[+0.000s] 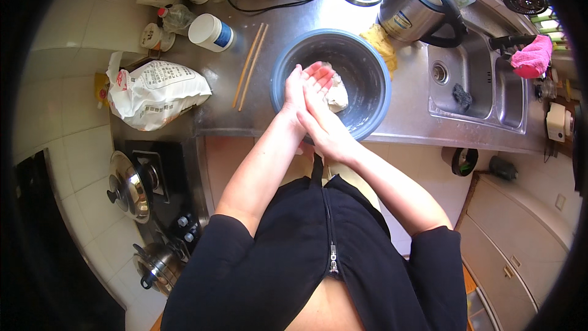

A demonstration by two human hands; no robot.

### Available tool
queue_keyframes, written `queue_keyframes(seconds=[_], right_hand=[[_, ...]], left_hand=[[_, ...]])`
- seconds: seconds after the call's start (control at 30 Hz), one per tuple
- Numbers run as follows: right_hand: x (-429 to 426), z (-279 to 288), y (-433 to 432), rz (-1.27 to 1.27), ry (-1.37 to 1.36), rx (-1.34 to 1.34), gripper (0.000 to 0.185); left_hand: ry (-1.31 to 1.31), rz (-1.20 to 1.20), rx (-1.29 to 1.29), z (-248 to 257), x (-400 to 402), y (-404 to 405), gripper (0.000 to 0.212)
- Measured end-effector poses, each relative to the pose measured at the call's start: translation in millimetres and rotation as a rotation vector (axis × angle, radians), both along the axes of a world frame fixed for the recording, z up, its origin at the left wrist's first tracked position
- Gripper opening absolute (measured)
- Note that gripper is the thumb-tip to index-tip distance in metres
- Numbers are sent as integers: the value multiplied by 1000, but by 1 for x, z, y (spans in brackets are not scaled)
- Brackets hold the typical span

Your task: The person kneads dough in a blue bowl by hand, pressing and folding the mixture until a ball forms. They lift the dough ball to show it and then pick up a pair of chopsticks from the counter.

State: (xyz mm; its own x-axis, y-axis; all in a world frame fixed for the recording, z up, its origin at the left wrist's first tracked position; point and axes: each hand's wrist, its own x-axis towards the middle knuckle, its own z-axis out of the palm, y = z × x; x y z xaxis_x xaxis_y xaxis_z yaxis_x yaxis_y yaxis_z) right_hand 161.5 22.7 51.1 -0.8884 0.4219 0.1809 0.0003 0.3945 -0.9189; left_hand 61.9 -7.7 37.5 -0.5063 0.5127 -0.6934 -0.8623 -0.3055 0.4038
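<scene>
My left hand (307,83) is over the near left side of a blue-grey basin (376,115), palm turned up and fingers slightly curled. Across its palm and wrist lies my right hand (324,128), flat, with the fingers stretched out. The two hands touch, and nothing shows between them. A pale lump of dough (338,95) sits in the basin, partly hidden behind my fingers. Whitish smears mark the basin's inner wall.
Left of the basin lie two wooden chopsticks (250,66), a white tub (211,32) and a white printed bag (161,94). An electric kettle (406,7), a yellow cloth (381,48) and a double sink (464,78) are to the right. A gas stove (172,179) holds lidded pots.
</scene>
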Motion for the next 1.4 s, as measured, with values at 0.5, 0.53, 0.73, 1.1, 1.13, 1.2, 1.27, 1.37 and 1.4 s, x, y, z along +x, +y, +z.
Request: queue_keyframes(seconds=[0.5, 0.53, 0.73, 1.1, 1.13, 1.2, 1.27, 1.37, 1.4], right_hand=[[-21, -5, 49, 4, -135, -1156, 42], [-23, -16, 48, -27, -84, -998, 34], [-33, -15, 50, -97, -129, -948, 23], [-27, 11, 37, 31, -276, -157, 31], [-23, -7, 22, 84, -273, 29, 33], [-26, 1, 20, 128, -303, -75, 35], [-36, -1, 33, 186, -395, -98, 38], [-47, -10, 59, 268, -469, -416, 39], [-50, -9, 56, 312, -392, -453, 39]], left_hand=[[2034, -916, -684, 8, 26, -36, 52], [2108, -921, -715, 9, 28, -34, 51], [2120, -957, -688, 22, 27, -43, 55], [1507, -1147, -615, 19, 8, -43, 32], [1883, -1162, -585, -3, 5, -44, 32], [2135, -1233, -443, -17, 0, -42, 33], [2151, -1345, -348, -4, -4, -33, 31], [2353, -1216, -228, 21, 2, -26, 12], [2157, -1076, -180, 17, 2, -28, 13]])
